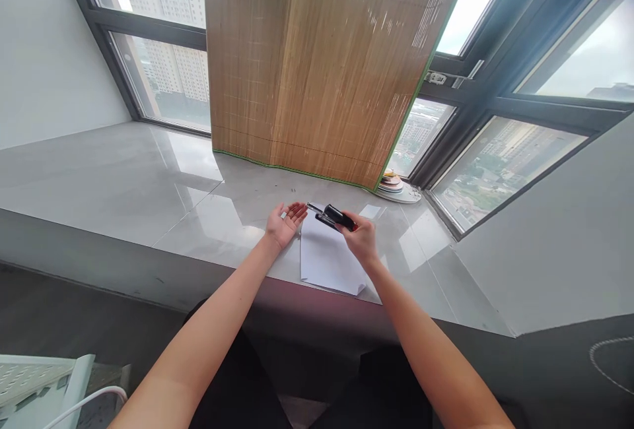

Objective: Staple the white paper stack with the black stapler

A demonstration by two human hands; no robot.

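Observation:
My right hand [360, 239] is closed around a black stapler [337, 216], held over the sheets of paper. The stapler's parts stand apart, and a thin metal piece juts from it to the left. Palm up, my left hand [286, 226] lies open just left of the stapler, its fingers stretched out close to the metal tip. A small pale spot shows at the palm; I cannot make out what it is. Beneath both hands, white paper [329, 261] rests on the grey tiled sill, with its lower right corner curled up.
A bamboo blind [317, 66] with green edging hangs in front of the window. Round flat pieces [396, 188] are stacked by the right window corner. A small whitish card [370, 211] lies beyond my right hand. At lower left stands a white metal frame [74, 389].

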